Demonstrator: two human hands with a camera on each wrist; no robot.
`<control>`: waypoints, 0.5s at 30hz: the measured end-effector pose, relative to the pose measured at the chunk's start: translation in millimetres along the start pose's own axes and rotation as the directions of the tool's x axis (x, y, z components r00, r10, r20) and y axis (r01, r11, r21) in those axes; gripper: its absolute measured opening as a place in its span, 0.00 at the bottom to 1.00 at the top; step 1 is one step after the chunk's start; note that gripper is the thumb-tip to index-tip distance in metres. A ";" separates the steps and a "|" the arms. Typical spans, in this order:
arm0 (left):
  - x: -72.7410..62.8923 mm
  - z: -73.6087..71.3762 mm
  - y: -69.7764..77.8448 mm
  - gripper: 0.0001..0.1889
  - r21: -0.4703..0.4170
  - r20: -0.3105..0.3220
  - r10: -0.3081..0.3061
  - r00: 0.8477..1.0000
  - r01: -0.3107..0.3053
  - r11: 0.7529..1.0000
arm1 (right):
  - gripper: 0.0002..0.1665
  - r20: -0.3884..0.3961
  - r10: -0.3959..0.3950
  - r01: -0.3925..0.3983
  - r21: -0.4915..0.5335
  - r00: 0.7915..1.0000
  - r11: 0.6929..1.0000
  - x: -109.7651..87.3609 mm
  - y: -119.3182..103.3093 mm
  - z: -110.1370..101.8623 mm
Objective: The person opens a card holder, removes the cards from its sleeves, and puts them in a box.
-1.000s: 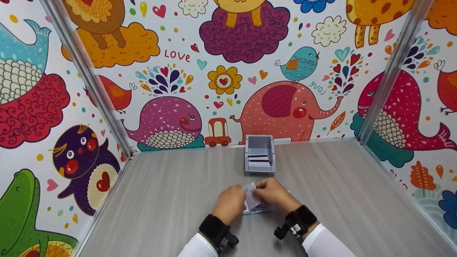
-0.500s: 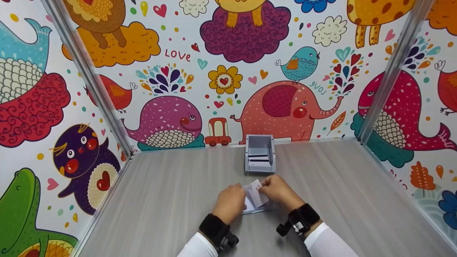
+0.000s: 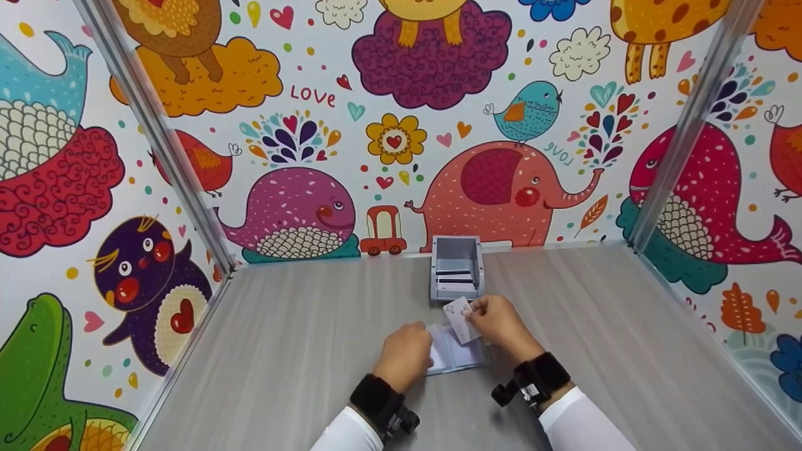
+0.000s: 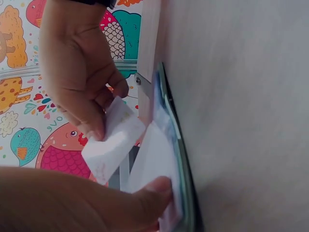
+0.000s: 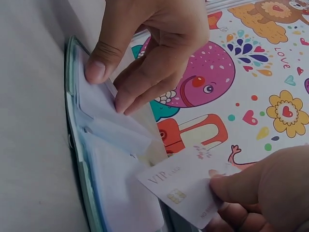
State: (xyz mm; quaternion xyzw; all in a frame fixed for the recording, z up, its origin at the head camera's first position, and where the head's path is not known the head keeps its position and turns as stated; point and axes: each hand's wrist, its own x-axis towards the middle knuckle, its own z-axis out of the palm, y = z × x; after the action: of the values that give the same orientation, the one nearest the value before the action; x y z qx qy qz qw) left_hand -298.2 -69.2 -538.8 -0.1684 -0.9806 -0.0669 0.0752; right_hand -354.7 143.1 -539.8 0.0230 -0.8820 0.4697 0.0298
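A white card (image 3: pixel 460 318) printed "VIP" with a gold chip is pinched between thumb and fingers of my right hand (image 3: pixel 503 322). The right wrist view shows that card (image 5: pixel 178 191) tilted above an opened card holder with clear sleeves (image 5: pixel 118 169) and a greenish cover. My left hand (image 3: pixel 404 352) grips the holder's left side, its thumb on the white page and its fingers at the page's edge. In the left wrist view the card (image 4: pixel 116 140) is apart from the pages (image 4: pixel 154 157). The holder (image 3: pixel 468 356) lies spread on the table.
Just beyond the holder, a grey open bin (image 3: pixel 433 282) stands against the back wall with several cards upright in its front part. The wood-grain table (image 3: pixel 301 326) is enclosed by cartoon-printed panels (image 3: pixel 388 181) and metal posts (image 3: pixel 670 119).
My right hand has drawn the card up and to the right, off the holder, toward the bin. More of the holder's right page shows. My left hand stays in place.
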 end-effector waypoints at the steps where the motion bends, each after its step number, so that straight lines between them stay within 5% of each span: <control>1: 0.2 -0.1 0.2 0.15 0.002 0.008 0.000 1.000 0.000 1.000 | 0.03 -0.016 0.008 -0.008 -0.004 1.000 1.000 0.4 -0.6 -0.2; 6: 1.1 -1.0 1.3 0.14 0.013 0.036 0.001 0.999 -0.001 1.000 | 0.05 -0.065 0.012 -0.013 -0.013 0.998 1.000 2.1 -2.6 -2.1; 15: 0.1 1.1 -1.5 0.13 0.019 0.004 0.027 1.000 -0.027 0.999 | 0.05 -0.152 -0.149 0.124 -0.165 0.977 0.978 16.4 -14.4 -10.2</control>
State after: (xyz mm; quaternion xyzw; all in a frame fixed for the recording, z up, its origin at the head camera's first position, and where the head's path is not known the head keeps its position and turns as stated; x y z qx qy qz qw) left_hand -298.9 -70.4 -540.0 -0.1811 -0.9789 -0.0563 0.0757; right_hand -369.8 143.4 -521.0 0.0428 -0.9067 0.3969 0.1361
